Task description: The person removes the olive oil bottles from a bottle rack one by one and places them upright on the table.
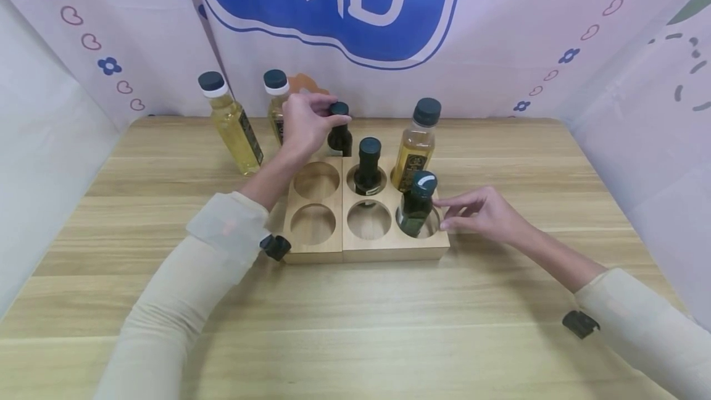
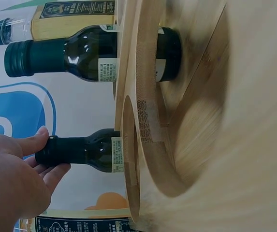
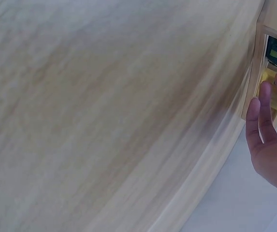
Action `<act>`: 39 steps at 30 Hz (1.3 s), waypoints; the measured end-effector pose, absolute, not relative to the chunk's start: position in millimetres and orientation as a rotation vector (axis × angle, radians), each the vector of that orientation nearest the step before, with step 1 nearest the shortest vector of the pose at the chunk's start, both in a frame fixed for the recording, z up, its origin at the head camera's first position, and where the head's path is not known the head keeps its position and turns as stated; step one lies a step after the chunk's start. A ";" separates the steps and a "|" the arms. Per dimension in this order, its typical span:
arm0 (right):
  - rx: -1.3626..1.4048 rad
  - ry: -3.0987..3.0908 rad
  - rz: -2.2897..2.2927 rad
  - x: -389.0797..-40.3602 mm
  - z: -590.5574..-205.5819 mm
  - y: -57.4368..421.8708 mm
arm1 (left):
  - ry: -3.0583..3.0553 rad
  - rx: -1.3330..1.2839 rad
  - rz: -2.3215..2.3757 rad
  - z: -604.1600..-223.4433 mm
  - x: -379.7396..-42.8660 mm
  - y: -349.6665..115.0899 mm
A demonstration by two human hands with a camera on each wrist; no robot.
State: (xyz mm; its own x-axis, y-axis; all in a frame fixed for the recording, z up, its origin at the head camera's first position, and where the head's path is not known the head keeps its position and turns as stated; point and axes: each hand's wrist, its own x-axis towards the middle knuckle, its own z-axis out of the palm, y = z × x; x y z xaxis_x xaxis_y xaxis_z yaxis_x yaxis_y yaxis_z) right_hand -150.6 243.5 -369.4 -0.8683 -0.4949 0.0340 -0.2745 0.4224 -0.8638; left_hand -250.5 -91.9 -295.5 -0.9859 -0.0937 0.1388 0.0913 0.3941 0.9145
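By its dark cap, my left hand holds a small dark green bottle behind the back edge of the wooden rack. The left wrist view shows the thumb and fingers around the bottle's neck; its base is hidden by the rack. My right hand is at the rack's right side, fingertips beside the front right hole. A dark bottle leans slightly in that hole. In the right wrist view, the right hand's fingers are extended near the rack's open side.
Another dark bottle stands in the back middle hole, and a yellow-oil bottle in the back right one. Two more yellow-oil bottles, one at far left and one partly behind the left hand, stand near a printed cloth backdrop.
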 end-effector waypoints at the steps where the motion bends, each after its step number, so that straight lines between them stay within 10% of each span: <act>1: -0.674 2.452 -1.422 -150.5 -369.1 243.5 | -2.483 -0.002 -1.631 -295.6 -250.1 -91.8; 39: -0.673 2.470 -1.419 -151.5 -370.2 242.9 | -2.530 -0.315 -1.614 -269.6 -226.1 -100.7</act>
